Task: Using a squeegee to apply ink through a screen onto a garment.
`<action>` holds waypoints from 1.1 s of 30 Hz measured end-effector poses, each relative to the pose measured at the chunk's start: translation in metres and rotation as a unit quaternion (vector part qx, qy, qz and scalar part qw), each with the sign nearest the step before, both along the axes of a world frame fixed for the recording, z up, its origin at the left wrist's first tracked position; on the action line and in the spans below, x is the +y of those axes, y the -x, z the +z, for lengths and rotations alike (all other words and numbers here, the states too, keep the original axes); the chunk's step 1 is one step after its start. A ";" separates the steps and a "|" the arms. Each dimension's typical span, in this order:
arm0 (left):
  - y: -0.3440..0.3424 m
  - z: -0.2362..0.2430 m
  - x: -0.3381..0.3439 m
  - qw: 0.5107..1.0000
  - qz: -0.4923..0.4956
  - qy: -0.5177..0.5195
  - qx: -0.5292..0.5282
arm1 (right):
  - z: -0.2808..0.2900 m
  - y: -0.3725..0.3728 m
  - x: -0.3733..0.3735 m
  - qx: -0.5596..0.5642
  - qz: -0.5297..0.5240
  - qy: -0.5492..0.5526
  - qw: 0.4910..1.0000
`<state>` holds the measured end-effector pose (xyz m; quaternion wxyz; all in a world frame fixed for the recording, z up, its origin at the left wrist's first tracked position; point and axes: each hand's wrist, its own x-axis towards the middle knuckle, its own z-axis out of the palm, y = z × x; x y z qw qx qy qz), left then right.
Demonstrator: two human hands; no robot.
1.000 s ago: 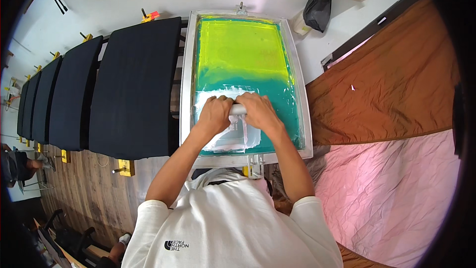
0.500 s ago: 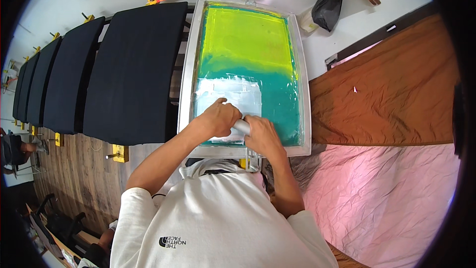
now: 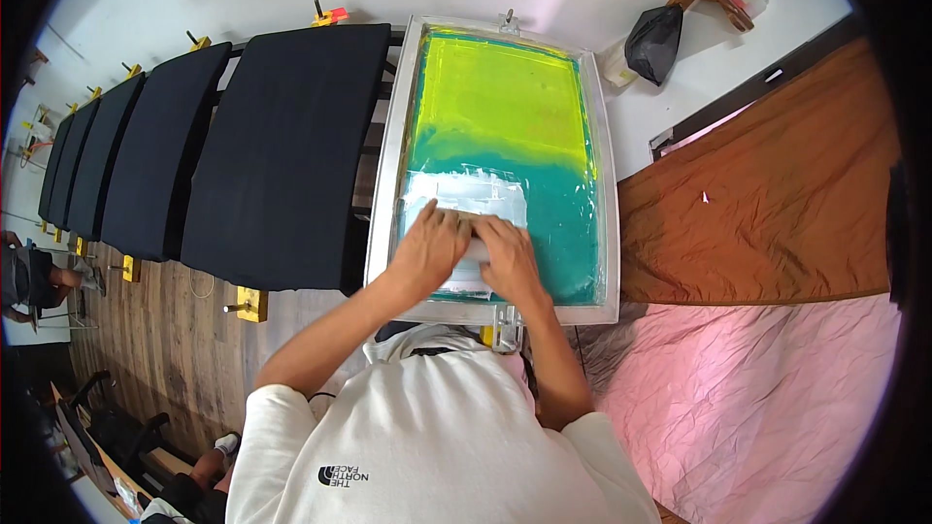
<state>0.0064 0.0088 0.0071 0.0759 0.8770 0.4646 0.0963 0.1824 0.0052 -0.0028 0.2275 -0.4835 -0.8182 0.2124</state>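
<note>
Left hand (image 3: 430, 250), right hand (image 3: 508, 260), fingers curled over grey handle (image 3: 478, 250) — framed screen (image 3: 553, 209), plank floor (image 3: 160, 340)

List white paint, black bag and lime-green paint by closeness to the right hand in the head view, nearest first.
1. White paint: directly by the right hand.
2. Lime-green paint: farther ahead.
3. Black bag: ahead and well to the right.

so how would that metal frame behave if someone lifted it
The frame is probably stiff, since it looks metal right round the panel. It may be awkward, being broad, and might resist lifting if the near bracket and far bracket are fastened. The white smears look wet, so the panel could be slippery there.
</note>
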 end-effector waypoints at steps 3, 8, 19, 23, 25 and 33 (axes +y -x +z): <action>-0.006 -0.015 -0.038 0.999 0.000 -0.039 0.016 | -0.007 -0.003 -0.031 -0.060 -0.017 -0.001 0.998; -0.008 0.003 -0.056 0.996 0.012 0.074 -0.046 | 0.003 -0.010 -0.050 -0.070 -0.009 -0.006 0.998; 0.017 -0.008 0.056 0.976 0.068 0.154 -0.141 | 0.018 0.007 0.066 -0.115 0.020 0.066 0.991; 0.014 0.000 0.045 0.976 0.050 0.187 -0.101 | 0.010 0.004 0.054 -0.100 0.035 0.096 0.990; 0.018 -0.015 0.022 0.979 0.033 0.118 -0.160 | 0.008 0.004 0.032 -0.100 0.027 0.082 0.991; 0.012 0.006 -0.043 0.967 0.030 0.194 -0.159 | 0.029 -0.004 -0.029 -0.111 0.049 0.122 0.985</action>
